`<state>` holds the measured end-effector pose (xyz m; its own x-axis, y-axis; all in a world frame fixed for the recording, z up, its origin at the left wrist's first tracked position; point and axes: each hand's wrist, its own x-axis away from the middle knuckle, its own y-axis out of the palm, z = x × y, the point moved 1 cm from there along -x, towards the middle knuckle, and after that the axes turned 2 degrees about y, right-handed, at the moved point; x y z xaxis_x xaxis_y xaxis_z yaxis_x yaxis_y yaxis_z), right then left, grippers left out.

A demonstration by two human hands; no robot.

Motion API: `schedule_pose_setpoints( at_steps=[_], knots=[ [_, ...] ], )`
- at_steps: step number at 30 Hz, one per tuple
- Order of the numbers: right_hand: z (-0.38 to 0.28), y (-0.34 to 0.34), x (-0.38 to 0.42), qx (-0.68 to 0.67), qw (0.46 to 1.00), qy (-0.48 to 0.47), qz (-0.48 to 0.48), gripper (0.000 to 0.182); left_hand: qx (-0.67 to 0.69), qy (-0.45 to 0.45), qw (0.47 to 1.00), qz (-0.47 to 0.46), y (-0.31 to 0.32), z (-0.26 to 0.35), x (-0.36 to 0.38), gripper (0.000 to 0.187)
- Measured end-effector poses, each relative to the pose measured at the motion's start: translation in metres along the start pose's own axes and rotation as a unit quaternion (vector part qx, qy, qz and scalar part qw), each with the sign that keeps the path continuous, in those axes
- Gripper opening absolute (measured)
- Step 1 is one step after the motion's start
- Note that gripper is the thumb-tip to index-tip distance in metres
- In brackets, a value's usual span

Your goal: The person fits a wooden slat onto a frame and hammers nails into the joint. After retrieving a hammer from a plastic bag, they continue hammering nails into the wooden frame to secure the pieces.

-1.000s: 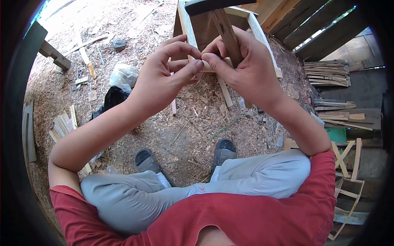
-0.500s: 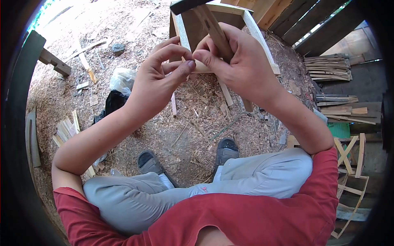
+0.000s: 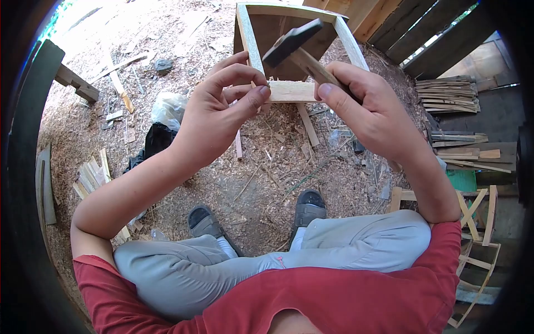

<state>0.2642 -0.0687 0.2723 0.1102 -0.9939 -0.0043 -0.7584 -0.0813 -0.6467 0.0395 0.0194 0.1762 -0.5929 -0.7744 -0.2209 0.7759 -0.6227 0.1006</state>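
Note:
My right hand (image 3: 367, 106) is wrapped round the wooden handle of a hammer (image 3: 292, 43). Its dark metal head hovers over the near left part of a wooden frame (image 3: 293, 92), apart from the wood. At the frame's near left corner, my left hand (image 3: 222, 108) has thumb and forefinger pinched together, the other fingers curled loosely. Whatever lies between those fingertips is too small to make out. Light, rough strips form the frame's sides, with a darker board inside it.
Wood shavings and offcuts cover the ground. A clear plastic bag (image 3: 168, 108) and a black bag (image 3: 157, 140) lie at the left. Stacked thin slats (image 3: 448, 94) and a slatted wooden piece (image 3: 478, 261) are on the right, near a plank wall (image 3: 439, 39).
My right hand has moved right and away from my left fingertips. The hammer head has swung down and right, over the frame. My left hand stays at the corner, pinched.

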Motion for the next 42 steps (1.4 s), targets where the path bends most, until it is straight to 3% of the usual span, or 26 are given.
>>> schedule_pose_setpoints(
  at_steps=[3, 11, 14, 18, 26, 32, 36, 42],
  knots=[
    [-0.003, -0.001, 0.003, 0.034, 0.999, -0.029, -0.011, 0.022, 0.013, -0.004, 1.000, 0.003, 0.000, 0.004, -0.003, 0.018],
    [0.005, -0.001, 0.003, 0.041, 0.990, -0.108, 0.080, 0.018, 0.020, -0.018, 1.000, 0.011, -0.003, 0.008, -0.011, 0.021],
    [-0.002, -0.003, 0.007, 0.060, 0.996, -0.047, 0.035, 0.028, 0.019, -0.020, 1.000, 0.012, -0.001, 0.009, -0.012, 0.021],
    [-0.006, -0.002, 0.008, 0.065, 0.995, -0.058, 0.047, 0.035, 0.011, -0.013, 1.000, 0.015, -0.001, 0.009, -0.011, 0.020],
    [0.008, 0.000, 0.002, 0.111, 0.967, -0.208, 0.092, 0.039, 0.020, -0.007, 1.000, 0.019, -0.002, 0.004, -0.009, 0.018],
    [-0.003, -0.002, 0.008, 0.091, 0.983, -0.152, 0.056, 0.036, 0.038, -0.037, 0.999, 0.010, -0.006, 0.005, -0.007, 0.017],
    [0.000, 0.003, 0.004, 0.087, 0.975, -0.189, 0.074, 0.036, 0.043, -0.022, 0.999, 0.014, -0.006, 0.002, -0.005, 0.016],
    [-0.013, -0.002, 0.008, 0.066, 0.989, -0.123, 0.057, 0.037, 0.028, -0.040, 0.999, 0.013, -0.007, 0.001, -0.005, 0.018]
  ],
)
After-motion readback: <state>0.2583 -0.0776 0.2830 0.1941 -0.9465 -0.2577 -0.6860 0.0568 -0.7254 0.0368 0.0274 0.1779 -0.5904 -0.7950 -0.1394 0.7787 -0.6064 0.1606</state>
